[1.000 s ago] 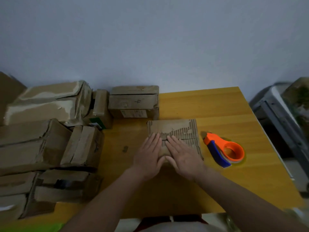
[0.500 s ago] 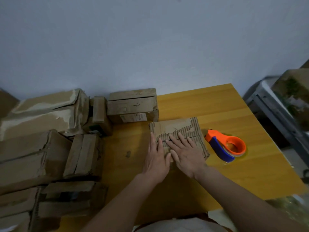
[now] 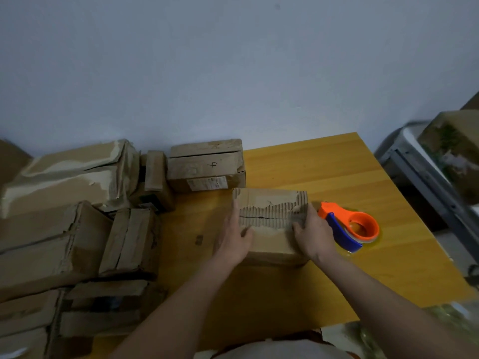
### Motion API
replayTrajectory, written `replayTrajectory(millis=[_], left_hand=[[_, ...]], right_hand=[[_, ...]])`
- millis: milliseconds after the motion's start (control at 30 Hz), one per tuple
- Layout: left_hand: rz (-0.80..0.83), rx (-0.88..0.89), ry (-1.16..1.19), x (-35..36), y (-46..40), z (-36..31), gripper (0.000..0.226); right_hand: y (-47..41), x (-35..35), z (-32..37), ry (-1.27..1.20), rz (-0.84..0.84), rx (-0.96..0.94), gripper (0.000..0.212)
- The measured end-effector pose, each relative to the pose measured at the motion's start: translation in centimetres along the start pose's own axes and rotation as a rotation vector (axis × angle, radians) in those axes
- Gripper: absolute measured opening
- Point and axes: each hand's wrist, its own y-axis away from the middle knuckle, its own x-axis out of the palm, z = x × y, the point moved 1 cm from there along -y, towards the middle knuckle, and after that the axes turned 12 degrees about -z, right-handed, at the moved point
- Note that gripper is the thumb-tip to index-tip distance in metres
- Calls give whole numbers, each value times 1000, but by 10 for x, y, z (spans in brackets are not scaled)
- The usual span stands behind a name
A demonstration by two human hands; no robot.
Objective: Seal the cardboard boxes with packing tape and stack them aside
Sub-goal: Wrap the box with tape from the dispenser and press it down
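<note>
You see one head-worn view, looking forward and down at the bench (image 3: pixel 337 161), close, facing the wall (image 3: pixel 233 60).

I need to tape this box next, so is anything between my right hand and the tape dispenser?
Nothing visible. The right hand holds the right side of the box, and the tape dispenser lies on the table just to its right, bare wood around it.

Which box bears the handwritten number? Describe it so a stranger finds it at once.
Start at the yellow wooden table and go to its far edge by the wall. Just behind the box held by the left hand and the right hand sits the numbered cardboard box. Alone among its neighbours, it bears a handwritten 4 above a white printed label.
</note>
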Motion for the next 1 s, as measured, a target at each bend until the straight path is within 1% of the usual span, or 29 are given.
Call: replayTrajectory(millis=[33, 100, 133, 167, 200, 233, 267, 300, 333, 367, 433, 500, 600, 667, 733, 800, 900, 967, 1000], left_hand=[[22, -16, -4, -4, -9, 0, 84], [115, -83, -20, -12, -29, 0, 85], [155, -122, -48, -16, -36, 0, 87], [164, -134, -122, -18, -40, -2, 91], [127, -106, -246, -17, -40, -6, 95], [65, -42, -383, -14, -34, -14, 100], [12, 43, -481, -8, -25, -25, 104], [4, 124, -529, 1, -11, -39, 108], [40, 191, -564, 12, 4, -51, 113], [107, 221, -596, 23, 19, -60, 117], [214, 216, -669, 45, 39, -67, 122], [222, 250, -742, 56, 44, -68, 116], [245, 417, -773, 57, 43, -66, 95], [296, 553, -795, 53, 39, -65, 86], [326, 643, -806, 47, 33, -65, 82], [318, 665, -770, 40, 26, -68, 85], [278, 653, -749, 34, 9, -71, 97], [235, 614, -757, 33, -3, -69, 107], [221, 603, -765, 34, -8, -67, 109]], right_hand=[[3, 0, -1, 0, 21, 19, 45], [1, -3, -6, -52, 53, 103, 49], [-2, -6, -9, -56, 45, 136, 50], [-6, -8, -13, -30, 23, 131, 51], [-12, -10, -16, 4, 2, 97, 53], [-17, -12, -18, 29, -3, 39, 55], [-22, -13, -19, 42, 19, -28, 56], [-27, -13, -18, 48, 59, -89, 55], [-31, -11, -18, 48, 107, -126, 53], [-35, -11, -18, 43, 149, -141, 50], [-40, -12, -18, 59, 165, -151, 37], [-42, -16, -24, 118, 161, -137, 26], [-47, -27, -42, 136, 275, -38, 26], [-51, -33, -55, 35, 374, 48, 29], [-52, -37, -59, -59, 449, 123, 32], [-56, -38, -57, -80, 440, 107, 33], [-65, -39, -49, -114, 354, 39, 34], [-73, -38, -52, -98, 319, 75, 36], [-76, -38, -57, -30, 287, 107, 38]])
